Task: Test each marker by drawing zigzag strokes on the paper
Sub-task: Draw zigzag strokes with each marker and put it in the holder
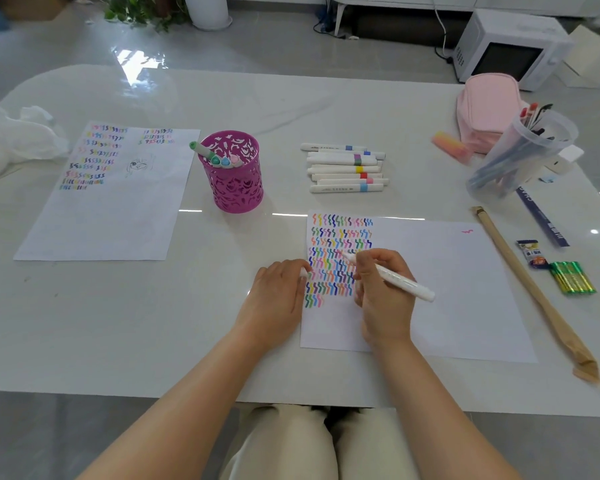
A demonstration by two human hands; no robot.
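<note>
A white sheet of paper (458, 292) lies in front of me, its left part filled with rows of coloured zigzag strokes. My right hand (383, 296) grips a white marker (406, 284), tip pointing up-left over the strokes. My left hand (278, 292) rests on the paper's left edge with a small white piece, perhaps the marker's cap, at its fingertips. Several capped white markers (345, 168) lie in a row beyond the paper. A magenta cut-out pen cup (234, 178) holds a few more markers.
A second sheet with zigzags (118, 209) lies at left, crumpled tissue (14, 140) beyond it. At right: a pink pencil case (485, 109), a clear jug of pens (520, 154), an eraser (452, 145), a long paper-wrapped stick (530, 289), a ruler, a snack packet and green batteries (572, 277).
</note>
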